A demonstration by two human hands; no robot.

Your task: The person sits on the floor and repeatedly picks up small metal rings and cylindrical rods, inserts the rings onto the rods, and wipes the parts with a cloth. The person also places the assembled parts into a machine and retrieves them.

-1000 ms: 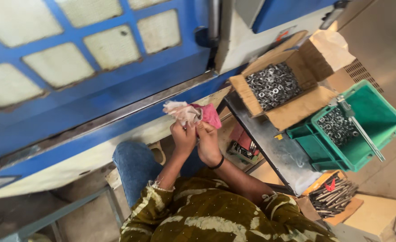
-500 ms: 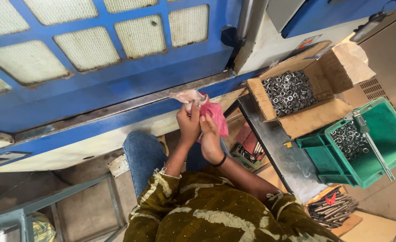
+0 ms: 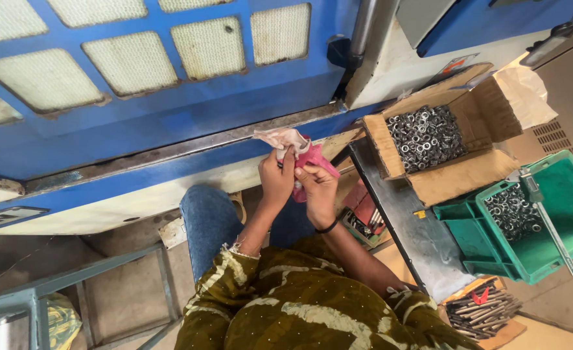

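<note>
Pink cloth (image 3: 312, 159) gripped between left hand (image 3: 277, 179) and right hand (image 3: 317, 191).

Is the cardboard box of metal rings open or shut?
Open: the cardboard box has its flaps folded outward, and the metal rings inside are exposed.

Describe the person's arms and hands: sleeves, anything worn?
Both hands, left hand and right hand, are bare, no gloves. Forearms are uncovered; olive-green sleeves with pale tie-dye streaks and small dots end near the elbows. A thin dark bangle circles the right wrist.
</note>
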